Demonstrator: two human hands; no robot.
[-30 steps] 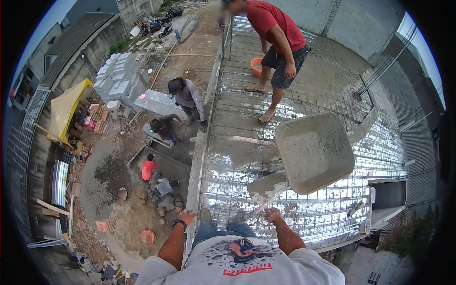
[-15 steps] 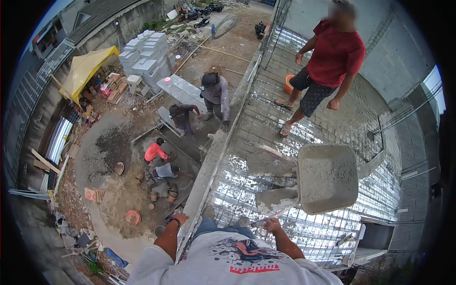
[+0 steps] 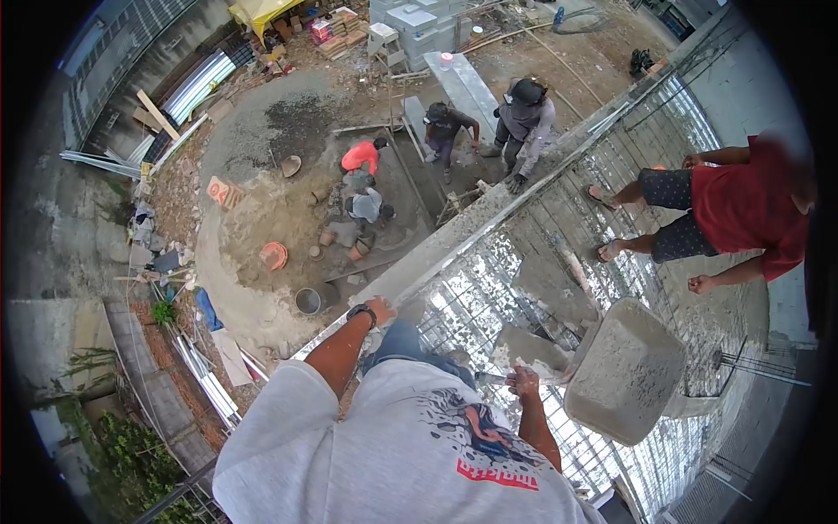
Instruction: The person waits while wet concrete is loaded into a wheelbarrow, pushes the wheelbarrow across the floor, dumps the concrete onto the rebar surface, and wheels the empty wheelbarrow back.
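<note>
My right hand [image 3: 524, 382] is closed around one handle [image 3: 491, 378] of a wheelbarrow, and the grip end sticks out beyond my fingers. The wheelbarrow's grey tray [image 3: 624, 371] is coated with wet-looking cement and stands on the rebar deck to my right. Its other handle [image 3: 574, 266] lies farther forward with no hand on it. My left hand [image 3: 378, 311], with a dark band on the wrist, hangs beside my leg over the concrete ledge [image 3: 419, 262]. Its fingers look loose and hold nothing I can see.
A person in a red shirt [image 3: 742, 205] stands on the deck beyond the wheelbarrow. Below the ledge, several workers [image 3: 362, 157] crouch or stand near a sand pile [image 3: 271, 218], buckets [image 3: 308, 300] and a trench. Another person's gloved hand [image 3: 517, 183] touches the ledge.
My view has turned left and tilted downward, so the scene sits farther right. My right hand still holds the wheelbarrow handle. The person in red now leans across the right edge of view.
</note>
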